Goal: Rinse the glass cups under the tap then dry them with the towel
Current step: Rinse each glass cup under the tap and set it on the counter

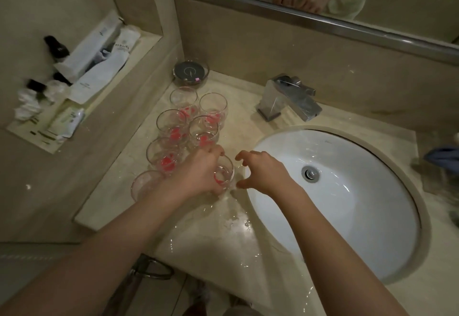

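- A beige stone worktop (223, 228) runs along a bathroom wall, wet with droplets and small puddles, under a metal-framed mirror (323, 17).
- A white oval sink (347, 216) is set into the worktop just right of the right hand, with a square chrome tap (290, 99) beyond it; no water shows at the spout.
- The left hand (198, 174) grips a glass cup (224, 175) with red markings from above, fingers curled round its rim; the cup stands on the worktop at the sink's left edge.
- The right hand (263, 171) hovers just right of that cup, fingers and thumb curved and spread, holding nothing; whether a fingertip touches the glass I cannot tell.
- Beyond and left of the left hand stand six more glass cups (171, 123) in two rows, most with red prints, close together.
- Past them sits a small glass dish (190, 73).
- A wall niche (74, 87) far left holds sachets and small dark bottles.
- A blue cloth (444, 158) lies far right of the sink.
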Motion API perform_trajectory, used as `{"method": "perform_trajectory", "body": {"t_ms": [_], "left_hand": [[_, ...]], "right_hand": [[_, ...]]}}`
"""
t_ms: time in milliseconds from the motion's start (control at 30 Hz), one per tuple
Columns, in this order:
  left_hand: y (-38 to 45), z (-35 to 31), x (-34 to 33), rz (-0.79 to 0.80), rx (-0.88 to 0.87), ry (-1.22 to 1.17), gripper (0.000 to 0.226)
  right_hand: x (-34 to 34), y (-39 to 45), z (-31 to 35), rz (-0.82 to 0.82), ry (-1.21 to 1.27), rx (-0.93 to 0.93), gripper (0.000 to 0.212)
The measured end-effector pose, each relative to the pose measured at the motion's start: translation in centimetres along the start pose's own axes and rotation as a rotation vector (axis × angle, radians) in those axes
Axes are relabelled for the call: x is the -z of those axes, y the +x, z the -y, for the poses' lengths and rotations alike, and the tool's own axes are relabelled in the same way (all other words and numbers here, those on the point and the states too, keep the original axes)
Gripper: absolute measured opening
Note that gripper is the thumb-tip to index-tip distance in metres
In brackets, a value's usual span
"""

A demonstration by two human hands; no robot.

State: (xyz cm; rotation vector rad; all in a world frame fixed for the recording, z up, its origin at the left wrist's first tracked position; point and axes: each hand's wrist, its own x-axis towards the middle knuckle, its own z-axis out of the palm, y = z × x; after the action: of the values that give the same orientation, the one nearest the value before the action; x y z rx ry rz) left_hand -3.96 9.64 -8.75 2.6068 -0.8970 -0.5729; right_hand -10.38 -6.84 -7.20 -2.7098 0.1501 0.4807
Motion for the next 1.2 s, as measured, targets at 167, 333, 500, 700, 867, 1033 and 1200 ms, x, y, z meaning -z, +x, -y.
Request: {"method": "perform_trajectory", "body": {"t_ms": [167, 333, 500, 700, 867, 1033, 1200], "left_hand": [[0.7, -2.2, -2.6, -0.132, 0.118, -0.474, 0.089], [4.1, -5.9, -3.5, -0.171, 0.221, -0.803, 0.096], [7.7, -9.2, -4.6, -0.144, 0.213, -0.99, 0.094], [10.8, -11.0, -5.2, -0.068, 0.237, -1.193, 0.088], [12.2, -12.1, -5.0, -0.016, 0.221, -1.331, 0.082], [13.1, -12.7, -5.4, 0.013, 0.237, -1.381, 0.064], [13.6, -13.2, -6.0, 0.019, 0.262, -1.358, 0.068]], "right_hand": [[0.8, -1.2, -4.4, -0.005, 0.066, -0.132, 0.057], [2.3, -2.0, -9.8, -0.205, -0.025, -0.365, 0.043], [5.1, -0.5, -13.6, -0.499, 0.345, -0.502, 0.037], [7.1, 3.1, -14.5, -0.629, 1.125, -0.416, 0.034], [7.5, 6.2, -14.9, -0.57, 1.239, -0.286, 0.029], [7.6, 8.7, -15.4, -0.675, 1.047, -0.286, 0.015], [8.7, 9.4, -15.9, -0.656, 0.961, -0.242, 0.022]]}}
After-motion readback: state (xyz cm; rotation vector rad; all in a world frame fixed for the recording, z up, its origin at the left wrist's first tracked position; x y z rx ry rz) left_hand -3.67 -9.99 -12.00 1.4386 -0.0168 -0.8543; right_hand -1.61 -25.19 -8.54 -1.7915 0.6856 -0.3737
